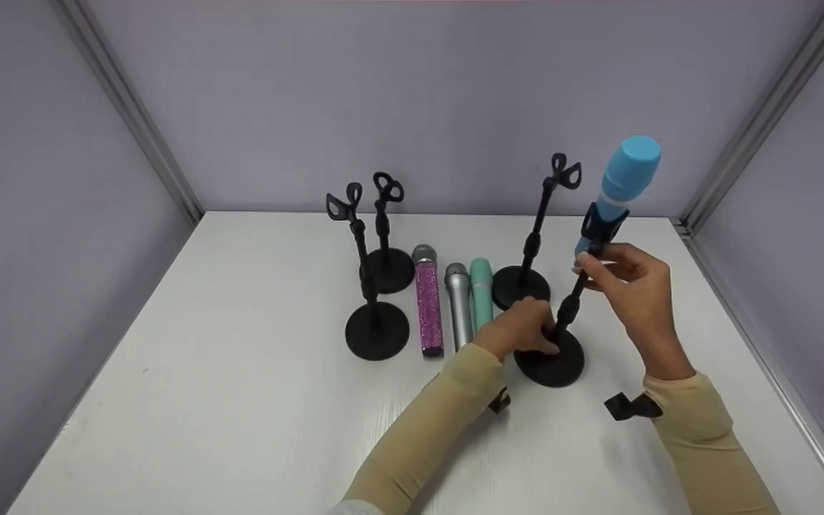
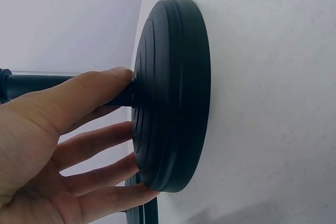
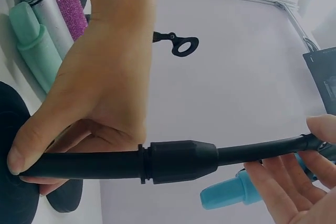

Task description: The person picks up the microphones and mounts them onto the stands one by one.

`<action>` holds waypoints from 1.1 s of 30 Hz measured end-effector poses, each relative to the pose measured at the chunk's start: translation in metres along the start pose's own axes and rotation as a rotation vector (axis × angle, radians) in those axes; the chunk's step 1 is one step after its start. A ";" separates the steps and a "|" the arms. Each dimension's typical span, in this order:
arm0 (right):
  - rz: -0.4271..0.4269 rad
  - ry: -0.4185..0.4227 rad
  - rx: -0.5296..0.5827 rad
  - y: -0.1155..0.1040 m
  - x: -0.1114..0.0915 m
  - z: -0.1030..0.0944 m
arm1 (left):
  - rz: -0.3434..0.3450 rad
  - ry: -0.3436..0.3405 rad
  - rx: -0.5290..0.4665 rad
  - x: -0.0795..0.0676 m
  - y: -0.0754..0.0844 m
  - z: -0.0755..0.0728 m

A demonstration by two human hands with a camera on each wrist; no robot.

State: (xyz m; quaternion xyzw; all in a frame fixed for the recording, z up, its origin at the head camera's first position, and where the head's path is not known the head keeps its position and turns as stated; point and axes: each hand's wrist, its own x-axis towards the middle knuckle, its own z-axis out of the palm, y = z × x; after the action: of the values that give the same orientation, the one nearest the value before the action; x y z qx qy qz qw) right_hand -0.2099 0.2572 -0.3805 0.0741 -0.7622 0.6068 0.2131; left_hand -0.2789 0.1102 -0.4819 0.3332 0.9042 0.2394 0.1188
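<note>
A light blue microphone (image 1: 630, 172) sits tilted in the clip of a black microphone stand (image 1: 568, 309) at the right of the table. My right hand (image 1: 634, 286) pinches this stand's upper pole just below the clip, thumb on the near side. Low down, my left hand (image 1: 523, 325) grips the foot of the pole, its thumb close over the round base (image 2: 173, 98). In the right wrist view, the pole's thick collar (image 3: 181, 162) shows between both hands. The base's underside faces the white table.
Left of the hands lie a pink glitter microphone (image 1: 429, 304), a silver microphone (image 1: 459, 304) and a mint green microphone (image 1: 481, 286). One black stand (image 1: 523, 285) with a bare clip is behind my left hand; two others (image 1: 376, 332) stand further left. Grey walls enclose the table (image 1: 240, 422).
</note>
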 end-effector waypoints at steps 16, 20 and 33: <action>0.082 -0.088 0.174 -0.008 0.010 -0.010 | -0.020 0.004 -0.008 0.001 0.000 0.001; 0.073 -0.116 0.117 -0.010 0.010 -0.010 | -0.015 0.008 -0.005 0.000 0.001 0.001; 0.060 -0.185 0.057 -0.008 0.007 -0.011 | 0.015 -0.007 0.002 0.000 -0.001 0.000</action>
State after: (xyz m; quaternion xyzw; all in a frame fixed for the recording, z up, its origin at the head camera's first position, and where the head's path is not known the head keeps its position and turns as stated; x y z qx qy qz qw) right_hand -0.2108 0.2665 -0.3684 0.1127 -0.7629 0.6249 0.1214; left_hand -0.2800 0.1097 -0.4824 0.3409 0.9015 0.2380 0.1199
